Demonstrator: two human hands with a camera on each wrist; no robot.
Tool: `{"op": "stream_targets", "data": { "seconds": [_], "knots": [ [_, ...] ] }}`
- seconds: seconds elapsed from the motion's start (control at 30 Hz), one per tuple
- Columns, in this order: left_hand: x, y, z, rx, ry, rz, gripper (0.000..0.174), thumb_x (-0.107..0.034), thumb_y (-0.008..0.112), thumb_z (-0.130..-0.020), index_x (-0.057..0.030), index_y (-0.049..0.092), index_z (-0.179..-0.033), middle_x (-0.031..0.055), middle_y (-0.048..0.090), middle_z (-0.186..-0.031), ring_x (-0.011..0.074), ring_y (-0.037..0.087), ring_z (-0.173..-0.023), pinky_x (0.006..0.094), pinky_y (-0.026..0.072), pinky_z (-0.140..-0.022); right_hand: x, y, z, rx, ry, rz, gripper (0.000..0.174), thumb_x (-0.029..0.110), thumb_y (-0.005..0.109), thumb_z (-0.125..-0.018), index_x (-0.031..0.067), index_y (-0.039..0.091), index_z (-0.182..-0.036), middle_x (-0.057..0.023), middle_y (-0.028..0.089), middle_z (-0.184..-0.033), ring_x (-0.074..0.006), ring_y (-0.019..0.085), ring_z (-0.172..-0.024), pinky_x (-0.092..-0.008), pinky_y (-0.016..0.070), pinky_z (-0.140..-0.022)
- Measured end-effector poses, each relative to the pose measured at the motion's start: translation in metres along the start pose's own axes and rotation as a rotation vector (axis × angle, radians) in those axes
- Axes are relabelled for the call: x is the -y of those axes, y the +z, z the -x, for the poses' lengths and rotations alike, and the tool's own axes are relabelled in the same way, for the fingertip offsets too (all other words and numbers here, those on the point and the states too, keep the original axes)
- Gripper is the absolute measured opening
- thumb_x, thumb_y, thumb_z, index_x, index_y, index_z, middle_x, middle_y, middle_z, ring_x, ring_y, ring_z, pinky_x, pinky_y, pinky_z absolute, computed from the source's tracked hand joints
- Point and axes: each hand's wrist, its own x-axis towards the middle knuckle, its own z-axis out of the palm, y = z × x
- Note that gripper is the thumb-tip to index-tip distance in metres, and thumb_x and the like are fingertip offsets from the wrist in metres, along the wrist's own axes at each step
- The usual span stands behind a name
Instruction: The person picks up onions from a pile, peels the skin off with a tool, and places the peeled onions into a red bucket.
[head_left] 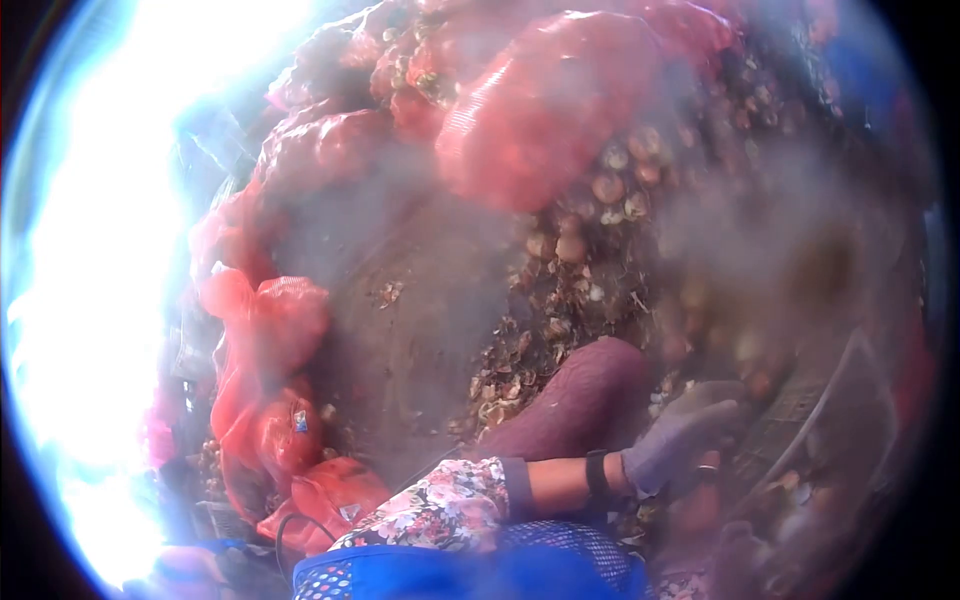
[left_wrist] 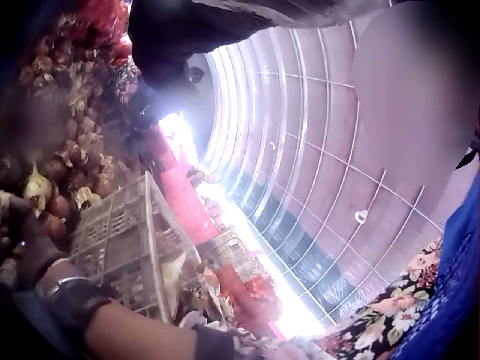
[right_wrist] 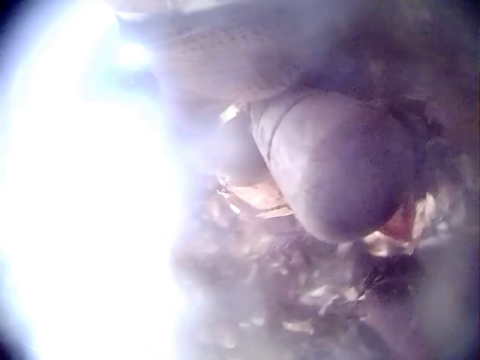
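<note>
1. Right hand (right_wrist: 330, 165), gloved: fingers curled round one onion (right_wrist: 261, 195), skin showing at the fingertip's 4 and 8 o'clock.
2. Left hand (head_left: 690, 430), gloved: blurred; opening and hold cannot be told.
3. Loose onions (head_left: 610, 188): 11 o'clock from left hand, head view.

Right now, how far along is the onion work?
Partly done, I'd judge: bulging red bags look filled. In hand: the gloved left hand and right hand work at the onion pile; blur hides what either grip holds. Left: many loose onions lie outside the bags. I can't tell whether all get bagged.
</note>
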Motion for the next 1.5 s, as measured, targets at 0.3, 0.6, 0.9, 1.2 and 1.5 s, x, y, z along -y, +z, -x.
{"op": "stream_targets", "data": {
  "seconds": [0.3, 0.6, 0.9, 1.2, 1.5],
  "knots": [
    [-0.002, 0.024, 0.021, -0.121, 0.285, -0.343, 0.084, -0.023, 0.079, -0.084, -0.0038, 0.032, -0.15, 0.0131, 0.041, -0.149, 0.022, 0.041, -0.135, 0.0337, 0.0366, -0.112, 0.102, -0.008, 0.119, 0.286, -0.205, -0.399, 0.076, 0.033, 0.066, -0.082, 0.0054, 0.038, -0.147, -0.012, 0.055, -0.13, -0.0231, 0.057, -0.116, -0.0343, 0.0466, -0.099],
    [0.072, 0.021, 0.017, 0.255, 0.595, -0.655, 0.101, -0.011, 0.087, -0.069, -0.0058, 0.03, -0.151, 0.0111, 0.041, -0.146, 0.0231, 0.037, -0.137, 0.0358, 0.0317, -0.115, 0.119, -0.092, 0.192, 0.077, -0.538, 0.399, 0.047, 0.015, 0.058, -0.091, 0.004, 0.047, -0.135, -0.0176, 0.056, -0.128, -0.0294, 0.055, -0.119, -0.0361, 0.0463, -0.099],
    [0.05, 0.035, 0.021, 0.552, 0.135, -0.272, 0.074, -0.031, 0.072, -0.081, -0.0057, 0.037, -0.142, 0.0094, 0.052, -0.128, 0.0218, 0.054, -0.117, 0.0367, 0.0468, -0.1, 0.125, -0.089, 0.264, -0.104, -0.708, 0.792, 0.039, 0.009, 0.061, -0.09, 0.006, 0.06, -0.129, -0.0195, 0.068, -0.099, -0.0335, 0.067, -0.092, -0.0397, 0.0516, -0.08],
    [0.063, 0.052, 0.027, 0.386, 0.248, -0.466, 0.085, -0.035, 0.084, -0.071, -0.0075, 0.04, -0.139, 0.0092, 0.05, -0.131, 0.0234, 0.052, -0.121, 0.0396, 0.0459, -0.102, 0.12, -0.089, 0.28, -0.075, -0.567, 0.55, 0.054, 0.015, 0.06, -0.091, 0.0092, 0.049, -0.144, -0.0163, 0.063, -0.074, -0.0216, 0.064, -0.064, -0.0367, 0.0494, -0.063],
    [0.066, 0.066, 0.04, 0.292, 0.394, -0.631, 0.093, -0.015, 0.085, -0.07, -0.0082, 0.03, -0.145, 0.0113, 0.055, -0.122, 0.0213, 0.06, -0.105, 0.0357, 0.0574, -0.083, 0.097, -0.097, 0.264, -0.067, -0.393, 0.835, 0.058, 0.013, 0.06, -0.09, 0.0134, 0.046, -0.146, -0.0145, 0.067, -0.083, -0.024, 0.062, -0.056, -0.0396, 0.0465, -0.054]
  ]
}}
